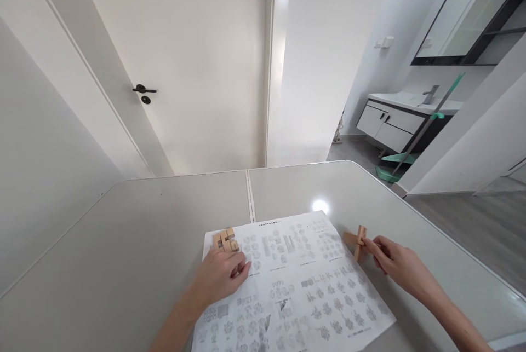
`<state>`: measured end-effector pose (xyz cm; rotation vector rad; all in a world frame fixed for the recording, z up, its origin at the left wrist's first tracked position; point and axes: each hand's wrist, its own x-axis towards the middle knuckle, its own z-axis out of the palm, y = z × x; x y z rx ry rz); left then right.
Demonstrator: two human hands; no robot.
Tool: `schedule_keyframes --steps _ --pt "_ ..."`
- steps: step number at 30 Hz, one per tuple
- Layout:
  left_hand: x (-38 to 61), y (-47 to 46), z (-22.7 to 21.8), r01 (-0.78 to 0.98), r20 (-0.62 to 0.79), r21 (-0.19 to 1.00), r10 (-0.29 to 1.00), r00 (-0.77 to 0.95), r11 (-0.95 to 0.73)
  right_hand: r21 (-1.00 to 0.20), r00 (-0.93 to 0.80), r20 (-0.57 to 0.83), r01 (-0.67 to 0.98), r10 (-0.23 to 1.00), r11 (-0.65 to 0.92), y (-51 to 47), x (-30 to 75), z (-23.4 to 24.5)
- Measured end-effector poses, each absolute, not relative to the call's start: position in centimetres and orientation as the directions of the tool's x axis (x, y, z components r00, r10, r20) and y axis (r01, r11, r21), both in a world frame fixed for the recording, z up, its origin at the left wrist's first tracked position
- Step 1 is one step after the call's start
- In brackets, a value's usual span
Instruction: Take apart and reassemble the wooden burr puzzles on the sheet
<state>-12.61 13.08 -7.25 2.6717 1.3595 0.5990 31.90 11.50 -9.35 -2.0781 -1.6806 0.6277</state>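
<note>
A printed sheet [296, 281] full of small diagrams lies on the grey table [123, 253] in front of me. My left hand [224, 275] rests on the sheet's upper left corner, fingers curled loosely, just below a wooden interlocking puzzle block [226, 240] that it touches or nearly touches. My right hand [394, 261] is at the sheet's right edge, its fingers pinched on a cross-shaped wooden puzzle piece [357, 241] that sits on the table.
The table has a seam [249, 196] down its middle and a rounded far right corner. Behind it stand a white door with a black handle [143, 90], a white wall, and to the right a bathroom vanity [394, 122] with a green mop [415, 133].
</note>
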Motion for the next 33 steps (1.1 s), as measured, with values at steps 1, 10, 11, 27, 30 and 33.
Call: schedule_keyframes --steps 1,10,11,27,30,33 --pt "-12.5 13.0 -7.3 0.753 0.311 0.242 0.784 0.538 -0.612 -0.568 0.188 -0.077 0.799 0.979 -0.198 11.6 31.5 -9.1" --pt "-10.4 12.1 -7.8 0.721 0.363 0.377 0.809 0.463 -0.581 -0.863 -0.126 0.018 0.499 0.992 0.079 12.1 20.5 -6.6" --pt "-10.3 12.0 -7.8 0.716 0.351 0.422 0.828 0.436 -0.556 -0.885 -0.189 0.014 0.455 0.982 0.1 12.3 19.1 -6.4" --pt "-9.7 12.7 -8.8 0.672 0.44 0.41 0.779 0.446 -0.617 -0.99 -0.453 -0.123 0.122 0.883 -0.075 14.4 14.2 -8.8" --pt "-9.3 12.9 -9.3 0.683 0.474 0.37 0.76 0.444 -0.63 -0.989 -0.451 -0.133 0.122 0.883 -0.087 14.6 14.1 -8.9" --pt "-9.1 13.2 -9.5 0.696 0.511 0.327 0.739 0.439 -0.64 -0.989 -0.431 -0.141 0.108 0.891 -0.104 14.7 14.0 -9.0"
